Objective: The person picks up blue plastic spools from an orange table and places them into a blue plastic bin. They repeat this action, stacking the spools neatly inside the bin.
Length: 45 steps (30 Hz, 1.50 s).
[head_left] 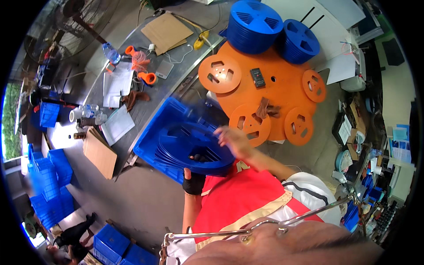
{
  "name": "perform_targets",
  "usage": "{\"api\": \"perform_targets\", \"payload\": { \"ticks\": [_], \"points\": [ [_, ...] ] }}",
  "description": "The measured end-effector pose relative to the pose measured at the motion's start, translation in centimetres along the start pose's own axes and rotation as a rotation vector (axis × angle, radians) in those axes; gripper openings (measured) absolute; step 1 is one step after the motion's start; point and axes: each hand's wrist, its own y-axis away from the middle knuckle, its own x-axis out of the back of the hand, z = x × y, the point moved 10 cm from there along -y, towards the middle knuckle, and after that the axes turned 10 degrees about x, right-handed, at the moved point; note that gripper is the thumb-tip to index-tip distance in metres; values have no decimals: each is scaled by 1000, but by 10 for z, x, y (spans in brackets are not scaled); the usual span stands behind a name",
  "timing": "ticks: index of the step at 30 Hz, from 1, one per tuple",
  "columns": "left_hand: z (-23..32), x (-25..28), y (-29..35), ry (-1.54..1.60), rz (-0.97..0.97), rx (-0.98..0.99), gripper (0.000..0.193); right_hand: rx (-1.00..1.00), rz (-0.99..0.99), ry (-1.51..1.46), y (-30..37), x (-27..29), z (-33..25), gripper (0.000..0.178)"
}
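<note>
My left hand point(193, 182), in a black fingerless glove, grips a stack of blue slotted reel discs point(176, 152). Its thumb stays at the near edge while gloved fingers show through a slot. The stack is tilted, its rims slightly fanned, over a blue plastic crate point(149, 128) in front of me. My right hand point(235, 142) is bare and hovers by the stack's right rim, fingers apart and somewhat blurred. Whether its fingertips touch the top disc is unclear. What lies deeper in the crate is blurred or hidden by the discs.
An orange round table point(282, 84) ahead right carries orange slotted discs point(219, 73), a dark handheld device point(257, 77), a brown glove point(265, 108) and tall blue disc stacks point(255, 26). On the grey workbench point(145, 95) lie papers, cardboard point(167, 33) and bottles. Another person point(73, 240) is far left.
</note>
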Motion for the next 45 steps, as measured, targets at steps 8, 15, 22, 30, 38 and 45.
{"api": "perform_targets", "payload": {
  "ticks": [8, 15, 22, 30, 38, 45],
  "points": [
    [-3, 18, -28, 22, 257, 28, 36, 350, -762, 763, 3, -77, 10, 38],
    [11, 26, -39, 56, 509, -104, 39, 57, -197, 495, -209, 103, 20, 17],
    [10, 28, -35, 199, 594, -253, 40, 388, 282, 1490, -446, 301, -34, 58],
    [1, 61, 10, 157, 734, -375, 36, -540, -94, 1420, -544, 383, 58, 77],
    [-8, 61, 26, 181, 912, -381, 35, -719, -37, 1201, -544, 403, 105, 79],
    [-11, 63, 30, 177, 939, -366, 35, -712, -154, 1323, -526, 420, 125, 73]
  ]
}}
